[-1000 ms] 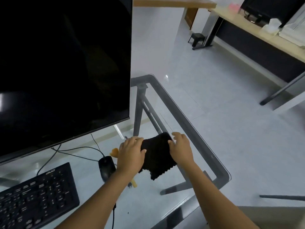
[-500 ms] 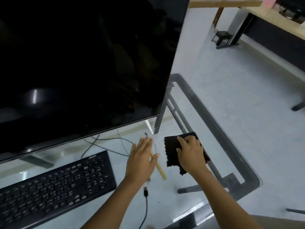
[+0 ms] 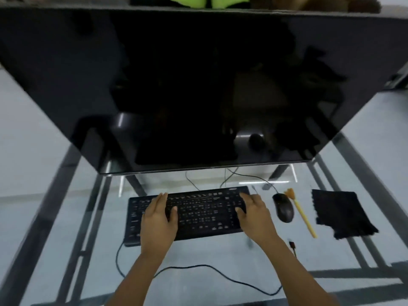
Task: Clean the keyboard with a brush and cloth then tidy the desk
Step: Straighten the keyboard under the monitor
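Under the monitor (image 3: 203, 85) the keyboard (image 3: 187, 214) lies mid-desk, left hand (image 3: 160, 219) and right hand (image 3: 254, 215) spread flat on its ends; sliding it right could knock the mouse (image 3: 283, 207) into the brush (image 3: 302, 214) near the cloth (image 3: 341, 214)

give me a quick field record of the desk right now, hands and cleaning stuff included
surface: glass desk
keyboard: black, centred below the monitor
left hand: resting on keyboard's left part
right hand: resting on keyboard's right end
mouse: right of keyboard
brush: yellow, lying between mouse and cloth
cloth: black, flat, far right
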The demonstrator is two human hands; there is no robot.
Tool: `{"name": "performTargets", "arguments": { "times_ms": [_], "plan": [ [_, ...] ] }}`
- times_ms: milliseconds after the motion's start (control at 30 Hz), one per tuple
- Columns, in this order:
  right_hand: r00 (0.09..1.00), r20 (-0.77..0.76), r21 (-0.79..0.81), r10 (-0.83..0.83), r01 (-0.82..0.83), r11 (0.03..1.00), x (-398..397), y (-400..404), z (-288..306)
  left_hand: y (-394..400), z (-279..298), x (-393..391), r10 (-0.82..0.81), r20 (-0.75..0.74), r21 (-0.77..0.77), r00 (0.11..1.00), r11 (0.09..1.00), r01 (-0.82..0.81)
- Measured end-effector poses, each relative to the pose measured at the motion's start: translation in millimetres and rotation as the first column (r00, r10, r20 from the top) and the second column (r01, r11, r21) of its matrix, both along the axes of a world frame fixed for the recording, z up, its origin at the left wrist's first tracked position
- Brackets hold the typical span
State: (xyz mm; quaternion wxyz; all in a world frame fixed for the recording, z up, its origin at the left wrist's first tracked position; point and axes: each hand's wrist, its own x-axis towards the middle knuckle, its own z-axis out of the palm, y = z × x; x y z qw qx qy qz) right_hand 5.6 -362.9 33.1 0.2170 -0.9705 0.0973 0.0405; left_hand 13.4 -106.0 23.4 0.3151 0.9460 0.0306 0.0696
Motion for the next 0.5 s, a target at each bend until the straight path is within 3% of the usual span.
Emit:
{"name": "performTargets", "arguments": {
  "times_ms": [133,233,300,400,500],
  "plan": [
    [0.999,0.03,-0.058,-0.041,0.043,0.997,-11.0,20.1,-13.4,59.0,-12.3,-16.2,0.059,-0.057,0.041,0.997,0.998,-0.056],
    [0.986,0.052,-0.096,-0.155,0.16,0.983,-16.3,21.0,-21.6,84.5,-20.2,-22.5,0.184,-0.163,0.121,0.969,0.979,-0.166],
    [0.966,-0.011,-0.087,-0.26,0.258,0.962,-16.1,16.5,-26.2,94.6,-27.1,-21.9,0.275,-0.244,0.156,0.93,0.958,-0.242],
    [0.943,-0.099,-0.027,-0.318,0.316,0.948,-11.9,9.5,-34.5,99.2,-31.5,-17.9,0.288,-0.269,0.191,0.919,0.951,-0.242],
    [0.948,-0.071,0.018,-0.31,0.312,0.95,-9.4,7.9,-42.4,98.7,-32.0,-13.4,0.272,-0.258,0.125,0.927,0.961,-0.247]
  ]
}}
